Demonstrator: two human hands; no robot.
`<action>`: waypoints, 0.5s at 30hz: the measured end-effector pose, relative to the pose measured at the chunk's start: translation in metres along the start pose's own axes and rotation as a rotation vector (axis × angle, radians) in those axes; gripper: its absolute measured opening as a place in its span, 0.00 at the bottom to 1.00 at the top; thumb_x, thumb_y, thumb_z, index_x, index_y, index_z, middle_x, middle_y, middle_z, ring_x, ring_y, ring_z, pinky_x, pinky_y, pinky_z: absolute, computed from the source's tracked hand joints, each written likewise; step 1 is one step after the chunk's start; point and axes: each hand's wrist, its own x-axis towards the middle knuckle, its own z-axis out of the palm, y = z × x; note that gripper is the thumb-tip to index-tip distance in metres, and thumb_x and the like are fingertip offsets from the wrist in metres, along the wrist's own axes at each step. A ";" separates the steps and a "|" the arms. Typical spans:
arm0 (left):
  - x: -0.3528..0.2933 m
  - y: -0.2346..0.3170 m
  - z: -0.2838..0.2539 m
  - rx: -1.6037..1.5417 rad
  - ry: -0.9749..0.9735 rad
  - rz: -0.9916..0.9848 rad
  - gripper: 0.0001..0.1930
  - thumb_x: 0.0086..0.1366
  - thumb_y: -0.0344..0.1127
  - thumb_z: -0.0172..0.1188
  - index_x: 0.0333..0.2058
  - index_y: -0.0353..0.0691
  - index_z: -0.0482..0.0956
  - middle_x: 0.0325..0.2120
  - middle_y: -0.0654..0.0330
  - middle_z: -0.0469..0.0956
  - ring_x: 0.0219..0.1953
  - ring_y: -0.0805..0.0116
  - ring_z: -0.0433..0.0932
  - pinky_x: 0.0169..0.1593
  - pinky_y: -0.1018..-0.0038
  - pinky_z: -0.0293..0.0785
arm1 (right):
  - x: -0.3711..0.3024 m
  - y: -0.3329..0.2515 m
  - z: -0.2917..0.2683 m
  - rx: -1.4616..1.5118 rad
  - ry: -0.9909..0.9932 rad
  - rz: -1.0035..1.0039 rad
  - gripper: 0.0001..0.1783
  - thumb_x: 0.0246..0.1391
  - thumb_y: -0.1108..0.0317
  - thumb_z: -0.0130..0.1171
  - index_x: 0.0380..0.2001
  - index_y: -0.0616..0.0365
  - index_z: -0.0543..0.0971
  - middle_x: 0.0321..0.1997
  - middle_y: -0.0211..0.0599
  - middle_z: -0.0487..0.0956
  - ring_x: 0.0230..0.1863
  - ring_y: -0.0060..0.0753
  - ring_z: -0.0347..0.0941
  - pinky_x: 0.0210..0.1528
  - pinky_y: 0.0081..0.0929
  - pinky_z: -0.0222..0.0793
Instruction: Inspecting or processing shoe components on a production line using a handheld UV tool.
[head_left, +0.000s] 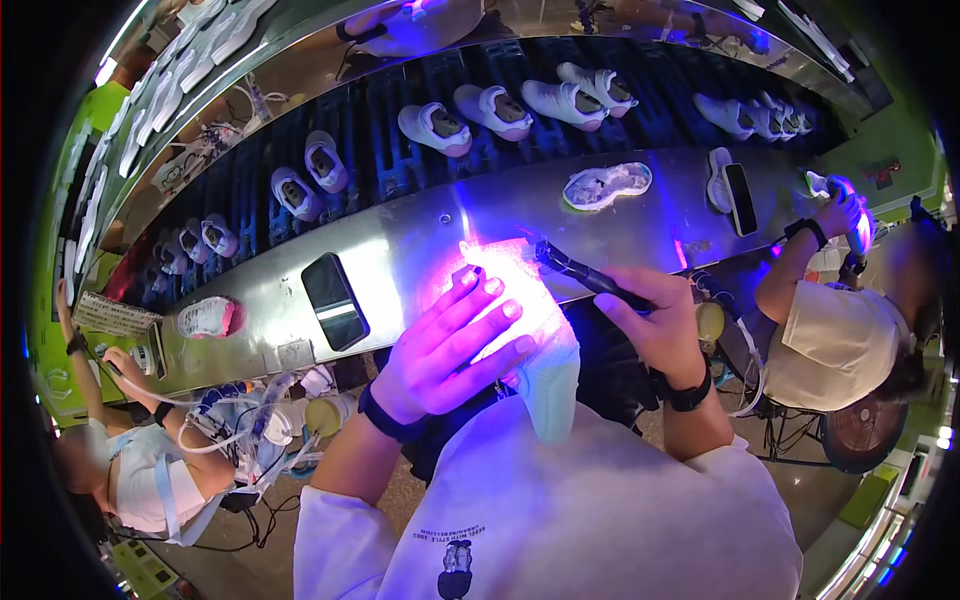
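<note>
My left hand (440,345) lies over a pale shoe (550,390) and grips it in front of my chest, its fingers lying across the side. Glare washes out the shoe's far part; the near end looks mint green. In my right hand (655,320) is a slim black torch-like tool (585,270), held from its near end. Its tip points at the shoe, where a violet-white glow spreads. I cannot tell whether tip and shoe touch.
A metal bench (400,235) runs across, with a phone (335,300), a pale sole (606,186) and another sole (210,317). Beyond it, a dark roller conveyor (375,130) carries several white shoes (435,128). Co-workers sit left (165,480) and right (840,345).
</note>
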 end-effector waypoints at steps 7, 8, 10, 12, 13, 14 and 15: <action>0.000 -0.003 -0.005 0.054 -0.072 -0.004 0.17 0.59 0.28 0.65 0.48 0.40 0.83 0.52 0.52 0.78 0.58 0.48 0.77 0.64 0.49 0.73 | -0.007 0.009 -0.017 0.081 -0.119 0.015 0.16 0.51 0.74 0.70 0.45 0.65 0.84 0.36 0.38 0.86 0.36 0.27 0.81 0.42 0.24 0.74; 0.001 -0.002 -0.007 0.062 -0.094 -0.010 0.16 0.58 0.26 0.67 0.47 0.40 0.82 0.52 0.52 0.78 0.58 0.47 0.77 0.63 0.48 0.74 | -0.010 0.011 -0.023 0.120 -0.165 0.002 0.16 0.52 0.74 0.69 0.45 0.66 0.84 0.36 0.37 0.86 0.35 0.25 0.80 0.42 0.23 0.73; -0.002 -0.004 -0.004 0.082 -0.104 0.004 0.17 0.59 0.29 0.65 0.48 0.41 0.83 0.53 0.54 0.78 0.59 0.49 0.76 0.64 0.49 0.72 | -0.012 0.014 -0.027 0.158 -0.208 -0.008 0.16 0.52 0.73 0.69 0.44 0.66 0.84 0.35 0.37 0.85 0.35 0.23 0.79 0.41 0.22 0.73; -0.001 -0.005 -0.001 0.097 -0.111 0.021 0.17 0.61 0.32 0.63 0.50 0.43 0.84 0.54 0.55 0.78 0.60 0.51 0.75 0.66 0.51 0.71 | -0.011 0.017 -0.031 0.144 -0.220 -0.033 0.16 0.53 0.72 0.68 0.45 0.67 0.83 0.37 0.37 0.86 0.37 0.24 0.79 0.43 0.23 0.73; -0.001 -0.003 0.001 0.109 -0.130 0.025 0.17 0.61 0.32 0.62 0.50 0.43 0.84 0.55 0.55 0.77 0.60 0.51 0.75 0.66 0.50 0.71 | -0.007 0.015 -0.025 0.106 -0.161 -0.028 0.14 0.54 0.73 0.68 0.44 0.65 0.84 0.37 0.41 0.86 0.39 0.30 0.82 0.46 0.25 0.74; 0.000 -0.002 0.003 0.118 -0.148 0.033 0.17 0.61 0.32 0.62 0.50 0.44 0.84 0.55 0.55 0.77 0.60 0.51 0.75 0.66 0.50 0.71 | -0.002 0.014 -0.021 0.102 -0.149 -0.021 0.14 0.54 0.73 0.68 0.44 0.65 0.84 0.37 0.41 0.86 0.39 0.30 0.82 0.46 0.25 0.74; 0.001 -0.002 0.005 0.107 -0.149 0.042 0.17 0.61 0.32 0.62 0.50 0.44 0.84 0.55 0.55 0.77 0.60 0.51 0.75 0.66 0.50 0.71 | 0.002 0.014 -0.017 0.084 -0.108 0.003 0.14 0.54 0.72 0.67 0.44 0.65 0.84 0.37 0.41 0.86 0.37 0.29 0.81 0.45 0.25 0.74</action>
